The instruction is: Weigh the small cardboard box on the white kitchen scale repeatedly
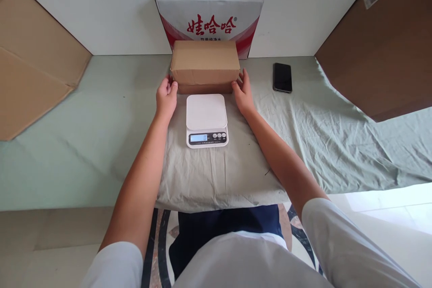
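Note:
A closed brown cardboard box point(204, 60) stands at the back middle of the cloth-covered table. A seam runs across its front, and the part below looks darker. My left hand point(166, 92) grips its lower left corner, thumb at the front. On the opposite side my right hand point(243, 93) holds the lower right corner the same way. Between my forearms, just in front of the box, lies a white digital kitchen scale point(207, 114). Its lit display reads 0, and its platform carries nothing.
Behind the box stands a white and red printed carton point(209, 6) against white panels. A black phone point(282, 77) lies to the right. Large cardboard pieces point(33, 67) rise at the left, and a big brown carton point(381, 49) at the right. Wrinkled green cloth point(87, 144) covers the table.

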Available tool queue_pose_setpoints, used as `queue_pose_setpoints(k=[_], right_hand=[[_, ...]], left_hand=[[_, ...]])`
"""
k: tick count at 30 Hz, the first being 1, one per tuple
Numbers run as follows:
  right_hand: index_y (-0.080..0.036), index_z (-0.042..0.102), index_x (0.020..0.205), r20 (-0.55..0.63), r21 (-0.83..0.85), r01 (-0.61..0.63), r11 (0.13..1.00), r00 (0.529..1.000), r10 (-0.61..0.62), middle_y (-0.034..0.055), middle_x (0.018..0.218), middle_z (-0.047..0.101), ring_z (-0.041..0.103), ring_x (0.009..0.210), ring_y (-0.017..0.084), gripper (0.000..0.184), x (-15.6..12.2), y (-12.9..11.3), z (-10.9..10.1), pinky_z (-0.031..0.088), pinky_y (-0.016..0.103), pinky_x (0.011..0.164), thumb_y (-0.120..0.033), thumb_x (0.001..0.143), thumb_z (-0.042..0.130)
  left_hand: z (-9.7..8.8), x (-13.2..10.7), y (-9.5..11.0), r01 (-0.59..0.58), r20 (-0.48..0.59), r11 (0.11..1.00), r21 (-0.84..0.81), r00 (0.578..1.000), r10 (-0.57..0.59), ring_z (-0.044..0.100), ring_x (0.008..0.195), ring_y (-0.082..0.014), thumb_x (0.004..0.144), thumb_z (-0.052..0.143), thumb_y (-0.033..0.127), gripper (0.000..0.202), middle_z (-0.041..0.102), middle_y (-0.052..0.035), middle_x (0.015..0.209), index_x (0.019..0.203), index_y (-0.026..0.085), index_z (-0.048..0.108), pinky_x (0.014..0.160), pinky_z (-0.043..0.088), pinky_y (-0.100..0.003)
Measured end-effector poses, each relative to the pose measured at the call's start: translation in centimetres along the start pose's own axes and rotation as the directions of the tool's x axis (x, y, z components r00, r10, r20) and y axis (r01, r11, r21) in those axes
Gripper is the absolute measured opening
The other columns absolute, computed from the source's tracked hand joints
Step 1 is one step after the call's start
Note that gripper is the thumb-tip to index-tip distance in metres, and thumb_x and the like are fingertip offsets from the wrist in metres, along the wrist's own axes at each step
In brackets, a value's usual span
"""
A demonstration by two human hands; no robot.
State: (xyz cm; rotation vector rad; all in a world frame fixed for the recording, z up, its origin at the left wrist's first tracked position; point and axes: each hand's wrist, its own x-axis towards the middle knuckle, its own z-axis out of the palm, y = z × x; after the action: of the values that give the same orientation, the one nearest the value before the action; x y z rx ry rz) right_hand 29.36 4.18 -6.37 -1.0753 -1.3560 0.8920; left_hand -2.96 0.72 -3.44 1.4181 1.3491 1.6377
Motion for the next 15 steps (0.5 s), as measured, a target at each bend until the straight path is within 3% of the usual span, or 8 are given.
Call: queue_pose_setpoints(k=[3,7,15], right_hand=[[-0.034,0.032,0.174,0.007,0.012,-0.011,1.0,1.0,0.011,0.013,0.191,0.037,0.048,0.172,0.036,0.117,-0.1,-0.2,-0.2,0.037,0.065,0.147,-0.097,0.082,0.065],[-0.026,0.039,0.172,0.072,-0.066,0.058,0.996,0.996,-0.053,0.0166,0.185,0.047,0.045,0.175,0.033,0.112,-0.4,-1.1,-0.1,0.037,0.057,0.148,-0.095,0.086,0.06],[-0.022,0.051,0.163,0.058,-0.143,0.068,0.987,0.996,-0.061,0.0176,0.169,0.065,0.059,0.163,0.034,0.093,-0.6,-2.0,0.1,0.042,0.061,0.145,-0.081,0.092,0.063]], left_hand=[[-0.6,0.2,-0.2,0.007,0.029,1.0,0.002,1.0,-0.007,0.068,0.152,-0.0335,0.102,0.082,0.057,0.055,0.073,-0.022,0.154,0.141,0.018,0.074,0.136,0.049,-0.047],[-0.7,0.0,-0.4,0.0,0.082,1.0,0.012,0.997,-0.001,0.059,0.162,-0.0354,0.098,0.084,0.062,0.059,0.07,-0.0195,0.162,0.14,0.021,0.076,0.142,0.041,-0.048],[-0.4,-0.2,-0.8,-0.021,0.078,1.0,0.018,0.997,0.02,0.064,0.157,-0.0349,0.096,0.083,0.067,0.063,0.072,-0.0184,0.161,0.14,0.022,0.076,0.14,0.045,-0.049]])
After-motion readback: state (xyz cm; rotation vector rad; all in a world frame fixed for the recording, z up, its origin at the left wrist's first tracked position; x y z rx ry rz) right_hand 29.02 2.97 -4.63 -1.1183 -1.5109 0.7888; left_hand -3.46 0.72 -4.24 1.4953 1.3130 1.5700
